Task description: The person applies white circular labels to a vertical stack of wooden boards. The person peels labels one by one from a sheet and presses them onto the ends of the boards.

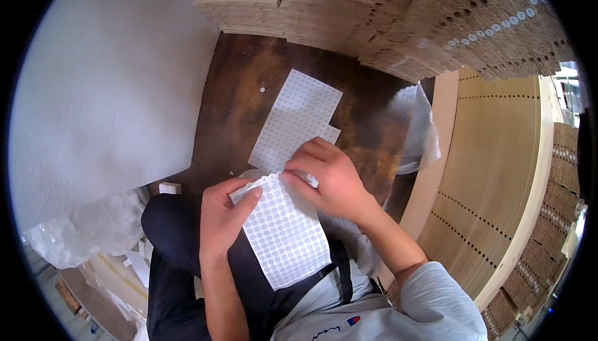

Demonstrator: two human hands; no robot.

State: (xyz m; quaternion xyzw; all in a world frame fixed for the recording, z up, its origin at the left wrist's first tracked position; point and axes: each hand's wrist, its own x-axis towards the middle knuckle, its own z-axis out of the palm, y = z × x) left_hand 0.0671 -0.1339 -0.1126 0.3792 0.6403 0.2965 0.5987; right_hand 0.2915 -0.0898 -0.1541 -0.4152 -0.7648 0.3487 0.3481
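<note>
A white sheet of round stickers (288, 232) rests over my lap, showing rows of greyish dots and a scalloped upper edge. My left hand (222, 216) pinches its upper left corner between thumb and fingers. At the upper right edge, my right hand (330, 176) has its fingers bent and closed on the sheet; whether a single sticker is between the fingertips is hidden. Just beyond my hands, more sticker sheets (298, 110) with small printed marks lie flat on a dark brown surface (240, 79). One loose round sticker (262, 90) lies to their left.
Stacked particleboard panels (311, 14) with drilled edges and round labels rise at the far side. Light wooden boards with hole rows (479, 173) stand at right. A large pale panel (112, 98) is on the left, above clear plastic wrap (93, 226). More plastic film (420, 132) hangs at right.
</note>
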